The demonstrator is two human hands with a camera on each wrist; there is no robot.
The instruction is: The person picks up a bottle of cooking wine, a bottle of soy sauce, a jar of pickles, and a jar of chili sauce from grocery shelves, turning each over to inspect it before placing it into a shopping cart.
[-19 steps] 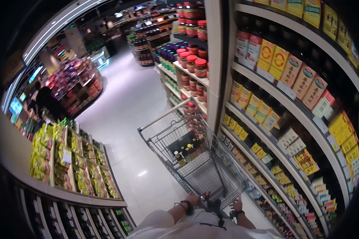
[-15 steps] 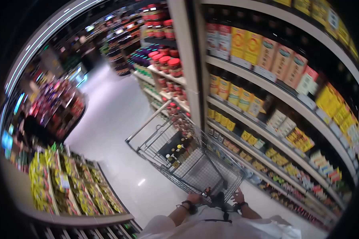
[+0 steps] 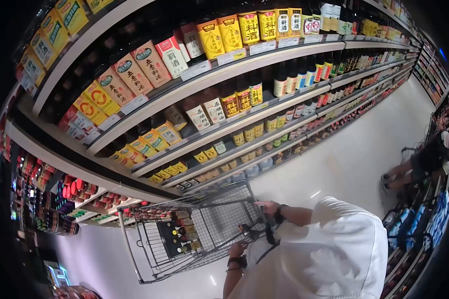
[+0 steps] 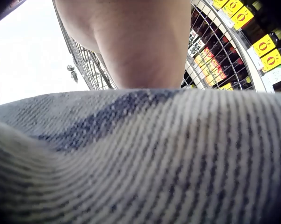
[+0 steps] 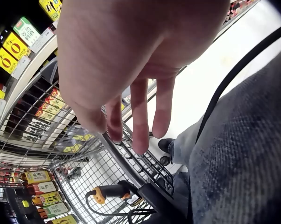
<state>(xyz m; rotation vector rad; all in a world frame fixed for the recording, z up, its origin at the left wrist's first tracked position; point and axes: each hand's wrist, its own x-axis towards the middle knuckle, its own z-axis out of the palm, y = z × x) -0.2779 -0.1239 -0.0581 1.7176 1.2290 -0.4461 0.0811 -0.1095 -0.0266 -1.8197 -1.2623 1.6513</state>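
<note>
A wire shopping cart point(image 3: 224, 219) stands in front of the person, close beside the shelves. At its handle, the left hand point(image 3: 238, 248) grips the bar; the left wrist view shows only the base of this hand point(image 4: 135, 42) over striped cloth, its fingers hidden. Over the other end of the handle bar point(image 5: 156, 200) is the right hand point(image 5: 140, 60), fingers straight and hanging loosely, holding nothing. From above, the right hand point(image 3: 268, 207) is at the cart's corner. Several labelled bottles point(image 3: 184, 231) lie in the cart's far part, by a black panel.
Long shelves point(image 3: 209, 74) of boxed and bottled cooking wine run alongside the cart. Red-lidded jars point(image 3: 80, 188) stand on the left. Another person's legs point(image 3: 399, 174) show at right in the aisle, near blue packages point(image 3: 409, 224). A black-and-orange fitting point(image 5: 110, 191) hangs by the handle.
The head view has swung right, so the shelves now fill the upper part and the cart appears turned to the left. The left hand stays on the handle, the right beside it.
</note>
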